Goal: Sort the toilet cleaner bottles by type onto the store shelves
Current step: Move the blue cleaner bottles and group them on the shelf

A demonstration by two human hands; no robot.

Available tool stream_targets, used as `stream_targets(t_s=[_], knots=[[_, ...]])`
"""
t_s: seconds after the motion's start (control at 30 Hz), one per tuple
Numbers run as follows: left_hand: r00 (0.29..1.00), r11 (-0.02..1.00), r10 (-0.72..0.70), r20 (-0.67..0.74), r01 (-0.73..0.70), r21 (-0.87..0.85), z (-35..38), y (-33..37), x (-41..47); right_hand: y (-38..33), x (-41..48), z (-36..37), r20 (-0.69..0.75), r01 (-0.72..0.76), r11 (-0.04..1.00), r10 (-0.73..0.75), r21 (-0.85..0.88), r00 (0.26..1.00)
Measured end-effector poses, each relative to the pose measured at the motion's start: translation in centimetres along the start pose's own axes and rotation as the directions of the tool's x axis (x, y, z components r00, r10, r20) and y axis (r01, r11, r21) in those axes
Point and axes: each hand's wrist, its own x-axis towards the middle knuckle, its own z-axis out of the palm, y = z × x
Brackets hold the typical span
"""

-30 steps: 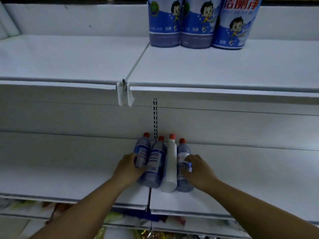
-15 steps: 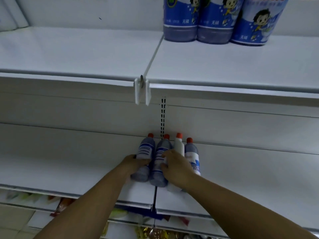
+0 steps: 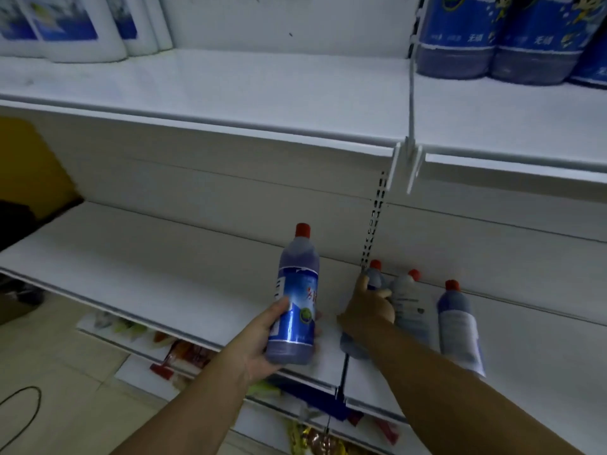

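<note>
Here we reach both bare forearms up from the bottom of the view toward the middle shelf [image 3: 170,257]. Our left hand [image 3: 262,343] is wrapped around the lower half of a purple bottle [image 3: 295,303], thumb on the near left side and fingers curled round behind, so it is clamped firmly on it; the wrist bends back slightly. That bottle stands nearly upright, long axis vertical with a faint lean to the right, red cap at the top, its base just above the front edge of the shelf. Its blue label carries a green round mark low down and red characters that we cannot read through the blur. Our right hand [image 3: 369,307] lies palm down over a second purple bottle [image 3: 372,280], closed around its shoulder; this one lies on the shelf with its long axis running front to back and its red cap pointing at the back panel. Just beside it to the right lies a white bottle [image 3: 409,307], also cap-away, its grey label text too small to make out. Further right, slightly apart, lies a third purple bottle [image 3: 460,326] with a pale label, cap toward the back. On the upper shelf [image 3: 262,93] at right stand large blue-labelled bottles [image 3: 499,37] with white characters and a cartoon figure; at left stand white containers [image 3: 65,24] with blue panels.
</note>
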Motion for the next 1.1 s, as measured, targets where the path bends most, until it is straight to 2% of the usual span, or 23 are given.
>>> stream_targets(t_s=[0.07,0.13,0.2,0.27,0.33,0.4,0.47,0.5,0.6,0.77,0.87,0.93,1.0,1.07,1.1], knots=[[0.998,0.999,0.049,-0.031,-0.049,-0.023,-0.1,-0.1,-0.5,0.4,0.2,0.2,0.007,0.04,0.991,-0.041,0.127,0.999],[0.995,0.998,0.069,-0.077,-0.069,0.009,-0.2,-0.2,-1.1,1.1,0.5,0.2,0.041,0.073,0.909,-0.099,0.41,0.994],[0.991,0.997,0.072,-0.111,-0.067,0.044,-0.5,-0.2,-1.4,1.7,0.2,0.0,0.095,0.028,0.716,-0.13,0.697,0.987],[0.992,0.996,0.075,-0.103,-0.068,0.063,-0.9,-0.2,-1.9,2.0,-0.7,-0.3,0.184,-0.089,0.46,-0.166,0.884,0.969],[0.993,0.994,0.097,-0.062,-0.093,0.057,-1.0,-0.2,-2.4,2.5,-2.2,-0.9,0.273,-0.23,0.183,-0.263,0.956,0.925],[0.992,0.992,0.122,-0.036,-0.121,0.047,-0.9,-0.1,-3.1,3.2,-3.9,-1.2,0.332,-0.387,-0.033,-0.45,0.921,0.829],[0.988,0.989,0.145,-0.044,-0.144,0.041,-1.0,-0.2,-3.8,3.4,-5.5,-1.5,0.346,-0.537,-0.162,-0.607,0.828,0.715],[0.986,0.987,0.157,-0.06,-0.155,0.036,-1.0,-0.2,-4.2,3.3,-6.1,-1.7,0.336,-0.586,-0.194,-0.661,0.787,0.671],[0.98,0.982,0.19,-0.052,-0.188,0.032,-0.5,-0.3,-5.6,2.4,-7.6,-1.9,0.32,-0.616,-0.178,-0.726,0.767,0.609],[0.975,0.974,0.223,-0.008,-0.223,0.045,0.2,0.1,-7.7,1.1,-9.8,-2.4,0.338,-0.543,-0.05,-0.733,0.838,0.59],[0.966,0.967,0.256,-0.022,-0.256,0.014,0.7,0.3,-9.0,0.1,-11.3,-3.2,0.266,-0.379,0.032,-0.767,0.925,0.584],[0.953,0.954,0.3,0.041,-0.3,-0.01,0.9,0.4,-10.3,-0.6,-12.6,-4.1,0.173,-0.216,0.05,-0.78,0.975,0.601],[0.93,0.942,0.335,0.149,-0.331,-0.056,-0.2,0.6,-11.6,-1.0,-14.3,-5.1,0.096,-0.073,0.066,-0.812,0.995,0.575],[0.84,0.878,0.475,0.262,-0.473,-0.073,0.9,1.4,-13.9,-1.3,-16.1,-6.2,0.03,0.042,0.061,-0.848,0.997,0.53],[0.793,0.821,0.565,0.228,-0.568,-0.062,0.0,2.2,-15.0,-1.5,-17.1,-7.0,0.013,0.07,0.056,-0.862,0.996,0.506]])
